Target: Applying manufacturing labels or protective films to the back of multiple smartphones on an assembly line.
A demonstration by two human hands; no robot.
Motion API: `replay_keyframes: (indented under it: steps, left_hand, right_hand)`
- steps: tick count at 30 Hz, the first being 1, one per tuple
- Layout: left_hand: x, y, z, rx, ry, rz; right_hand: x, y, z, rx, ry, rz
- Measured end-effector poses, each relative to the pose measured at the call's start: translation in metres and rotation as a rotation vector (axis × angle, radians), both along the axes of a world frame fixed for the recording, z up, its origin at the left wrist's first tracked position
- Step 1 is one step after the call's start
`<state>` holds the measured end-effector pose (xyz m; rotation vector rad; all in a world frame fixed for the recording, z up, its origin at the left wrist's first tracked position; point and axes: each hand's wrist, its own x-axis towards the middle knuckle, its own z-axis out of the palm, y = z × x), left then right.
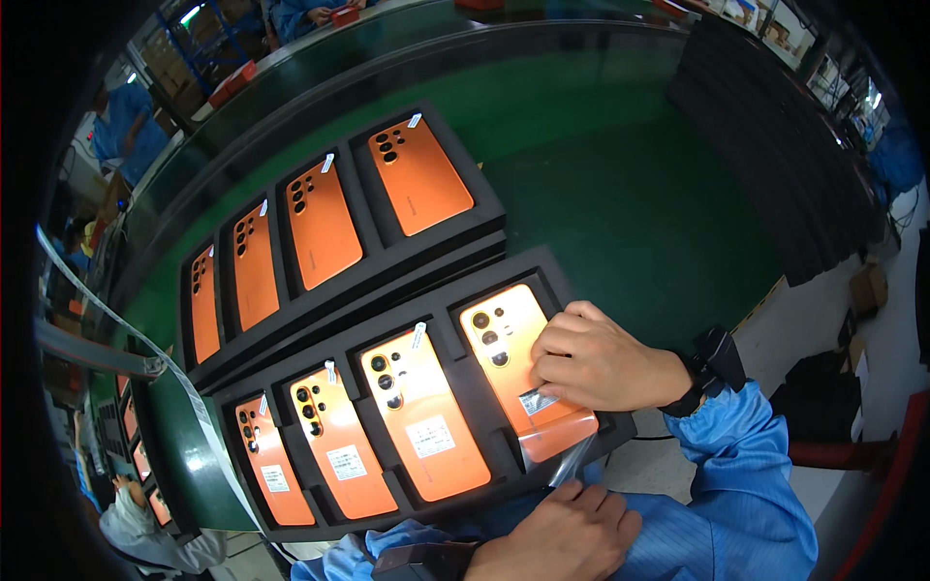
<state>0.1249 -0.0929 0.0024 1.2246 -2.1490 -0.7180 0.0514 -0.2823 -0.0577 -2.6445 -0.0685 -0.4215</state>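
A black foam tray [436, 315] right in front of me holds several orange phones, backs up, with camera rings at their upper ends. My right hand [601, 363] is curled over the right edge of the rightmost phone [513, 334]. Its fingertips are beside a small label [536, 401] on that phone, and what they grip is hidden. Below, my left hand [557, 535] pinches clear film [573, 463] that stretches off the phone's lower end. White labels mark the other phones, such as this neighbouring phone [407, 387]. Both wrists wear black devices.
Behind lies a second black foam tray [373, 254], stacked on another, with several orange phones [325, 223]. Both rest on a green surface [620, 194]. A tall stack of black trays [775, 145] stands at the right. A grey bar [97, 349] juts in from the left. Other people work farther off.
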Motion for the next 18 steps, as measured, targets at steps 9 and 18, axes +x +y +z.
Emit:
replay_keyframes:
  steps: [9,18]
  left_hand:
    - [0.003,-0.017,-0.021,0.056,-0.083,-0.013]
    - [-0.001,-0.015,-0.020,0.148,-0.122,-0.082]
  right_hand:
    - [-0.003,-0.016,-0.001,0.278,0.043,0.124]
    - [-0.002,-0.015,-0.005,0.297,0.008,0.113]
